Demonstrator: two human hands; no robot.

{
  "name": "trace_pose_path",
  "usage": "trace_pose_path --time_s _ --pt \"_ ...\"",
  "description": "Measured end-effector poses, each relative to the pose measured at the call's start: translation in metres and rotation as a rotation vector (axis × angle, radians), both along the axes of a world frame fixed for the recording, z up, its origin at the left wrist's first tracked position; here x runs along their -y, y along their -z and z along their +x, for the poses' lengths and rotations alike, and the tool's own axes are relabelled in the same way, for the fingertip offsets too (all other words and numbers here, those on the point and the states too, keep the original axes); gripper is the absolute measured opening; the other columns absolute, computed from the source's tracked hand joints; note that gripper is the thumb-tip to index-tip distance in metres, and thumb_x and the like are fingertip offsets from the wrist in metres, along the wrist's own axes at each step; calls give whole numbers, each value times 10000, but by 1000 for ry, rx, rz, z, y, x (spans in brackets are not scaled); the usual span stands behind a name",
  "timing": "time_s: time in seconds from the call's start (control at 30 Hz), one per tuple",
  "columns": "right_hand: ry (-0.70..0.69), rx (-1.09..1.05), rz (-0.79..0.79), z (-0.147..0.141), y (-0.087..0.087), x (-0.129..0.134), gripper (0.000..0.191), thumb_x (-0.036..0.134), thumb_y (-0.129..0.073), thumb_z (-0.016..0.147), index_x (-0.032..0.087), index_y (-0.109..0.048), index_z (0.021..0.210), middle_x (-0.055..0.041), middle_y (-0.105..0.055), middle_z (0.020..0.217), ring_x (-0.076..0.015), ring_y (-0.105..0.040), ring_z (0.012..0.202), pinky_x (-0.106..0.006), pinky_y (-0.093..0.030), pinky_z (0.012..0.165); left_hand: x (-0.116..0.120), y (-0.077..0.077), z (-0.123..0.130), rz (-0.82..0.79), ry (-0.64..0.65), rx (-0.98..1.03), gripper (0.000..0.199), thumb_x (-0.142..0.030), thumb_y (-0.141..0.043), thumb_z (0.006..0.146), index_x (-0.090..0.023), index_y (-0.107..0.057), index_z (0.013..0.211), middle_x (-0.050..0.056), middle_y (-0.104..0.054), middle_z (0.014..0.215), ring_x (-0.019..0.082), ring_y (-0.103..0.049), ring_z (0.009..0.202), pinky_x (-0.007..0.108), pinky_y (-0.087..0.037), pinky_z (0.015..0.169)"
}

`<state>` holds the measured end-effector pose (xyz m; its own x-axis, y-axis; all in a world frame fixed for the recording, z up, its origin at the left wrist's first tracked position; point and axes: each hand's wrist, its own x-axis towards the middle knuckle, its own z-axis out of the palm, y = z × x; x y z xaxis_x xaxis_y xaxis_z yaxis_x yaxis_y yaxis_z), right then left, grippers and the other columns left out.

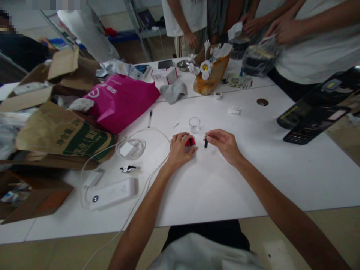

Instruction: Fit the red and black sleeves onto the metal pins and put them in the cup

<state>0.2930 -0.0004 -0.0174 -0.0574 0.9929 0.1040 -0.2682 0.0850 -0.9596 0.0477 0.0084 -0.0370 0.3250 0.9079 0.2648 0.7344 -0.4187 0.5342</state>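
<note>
My left hand (179,149) rests on the white table with thumb and fingers closed around a small red-and-black block (190,141). To its right, my right hand (225,144) pinches a small black strip-like piece (206,143) with a pale, shiny top end; its exact kind is too small to make out. The piece points downward, just above or touching the tabletop. Just beyond both hands stands a small clear cup (194,125). A short thin sliver (176,125) lies left of the cup.
On the left lie a white power bank (112,194), coiled cable (131,148), pen (150,119), pink bag (123,99) and cardboard boxes (36,198). A black bottle (315,99) and phone (315,125) stand right. An orange bag (209,78) sits at the back, where people stand.
</note>
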Motion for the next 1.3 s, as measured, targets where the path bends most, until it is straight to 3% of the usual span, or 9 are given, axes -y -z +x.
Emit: trace_pose_path --time_s 0.23,0.4,0.57,0.73,1.0,1.3 --pt "3 12 17 0 0 1 325 498 -1071 820 317 -919 1043 -24 -880 1052 -207 -797 1010 -388 -664 1016 1 -1 0 1 -1 10 594 -460 -887 976 -277 -696 1508 144 -670 1579 406 -537 1474 646 -447 1303" --pt "10 21 10 -1 -1 2 342 517 -1069 811 310 -916 1037 -34 -884 1068 -227 -805 1024 -419 -672 1031 10 -14 3 72 22 82 509 -420 -845 1011 -310 -702 1486 117 -704 1557 363 -578 1457 602 -467 1293" --pt "20 6 17 -5 -2 3 335 506 -1075 806 311 -918 1029 -31 -878 1050 -214 -795 1011 -392 -664 1015 23 -25 15 127 26 160 323 -526 -764 1102 -287 -766 1320 98 -813 1316 325 -677 1312 548 -518 1193" --pt "32 21 14 -9 -3 6 348 518 -1075 799 307 -904 1018 -34 -878 1048 -227 -800 1017 -415 -671 1030 32 -18 28 90 30 172 335 -600 -812 1075 -300 -786 1221 56 -860 1126 319 -714 1192 546 -531 1131" --pt "-15 33 18 -10 -5 9 356 540 -1062 819 303 -898 1028 -45 -885 1059 -243 -818 1036 -435 -682 1038 35 -14 32 151 4 234 159 -453 -751 1126 -294 -764 1129 38 -848 1028 299 -725 1098 520 -554 1053" --pt "1 3 77 -6 -6 8 245 446 -1037 880 329 -917 1059 -26 -898 1081 -220 -825 1048 -398 -664 1046 33 -18 33 173 14 307 101 -356 -670 1141 -272 -701 1094 70 -802 1088 273 -722 1096 491 -573 1035"
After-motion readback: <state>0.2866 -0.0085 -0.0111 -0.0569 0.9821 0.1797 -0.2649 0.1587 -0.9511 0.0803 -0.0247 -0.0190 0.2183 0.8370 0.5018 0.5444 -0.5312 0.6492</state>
